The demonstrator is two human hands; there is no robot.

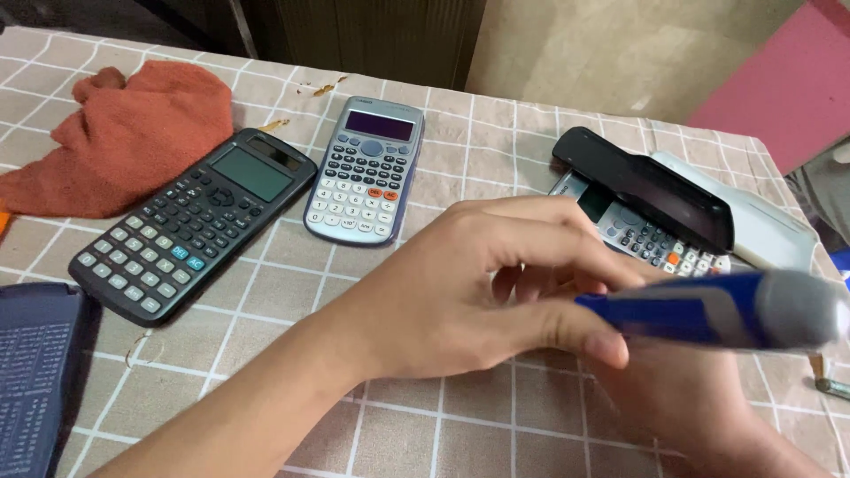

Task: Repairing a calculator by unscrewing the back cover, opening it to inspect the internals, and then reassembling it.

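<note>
My left hand (pixel 469 288) reaches across from the lower left and pinches the near end of a blurred blue, white and grey slab-shaped object (pixel 717 310), thumb on its edge. My right hand (pixel 699 398) is under that object at the lower right, largely hidden by it and by my left hand; it appears to hold the object from below. Just behind my hands lies a grey calculator (pixel 651 239) with a black cover (pixel 646 186) resting half over it.
On the checked tablecloth (pixel 460 416) lie a black calculator (pixel 190 221), a silver-blue calculator (pixel 367 168), a rust-coloured cloth (pixel 133 133), a white case (pixel 766 226) and a dark cover (pixel 31 372) at the left edge. A small metal bit (pixel 832 385) lies at the right.
</note>
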